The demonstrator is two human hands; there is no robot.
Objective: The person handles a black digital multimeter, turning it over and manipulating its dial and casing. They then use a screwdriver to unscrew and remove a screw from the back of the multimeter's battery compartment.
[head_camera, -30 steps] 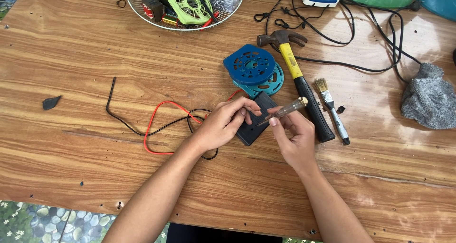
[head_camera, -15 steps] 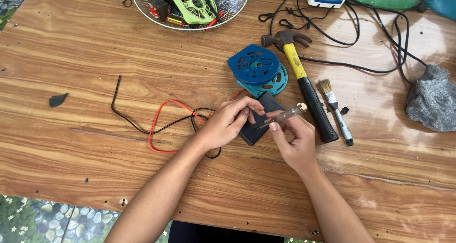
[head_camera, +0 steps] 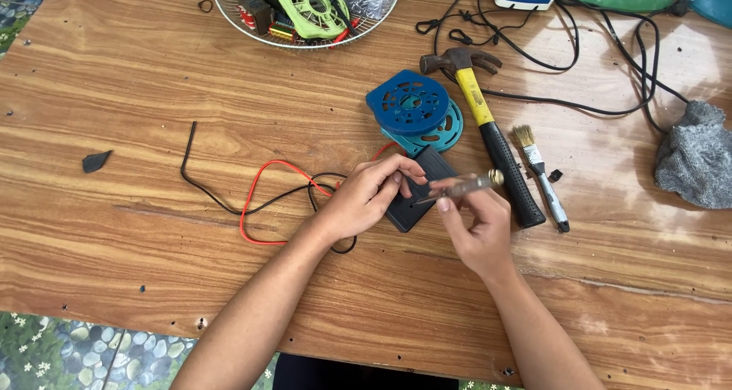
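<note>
My left hand [head_camera: 374, 193] rests on a small black box [head_camera: 422, 190] on the wooden table [head_camera: 152, 77] and holds it down with the fingertips. Red and black wires [head_camera: 259, 195] run from the box to the left. My right hand [head_camera: 476, 226] grips a small screwdriver with a clear handle [head_camera: 461, 186], its tip pointing left onto the box top.
Two blue round plastic discs [head_camera: 414, 112] lie just behind the box. A hammer with a yellow and black handle [head_camera: 492, 134] and a small paintbrush [head_camera: 540, 173] lie to the right. A wire basket [head_camera: 305, 9] with a green fan frame stands at the back. Black cables [head_camera: 595, 70] and a grey cloth [head_camera: 698, 157] lie at right.
Both hands stay on the box and the screwdriver, with only slight finger shifts. The view has drifted a little.
</note>
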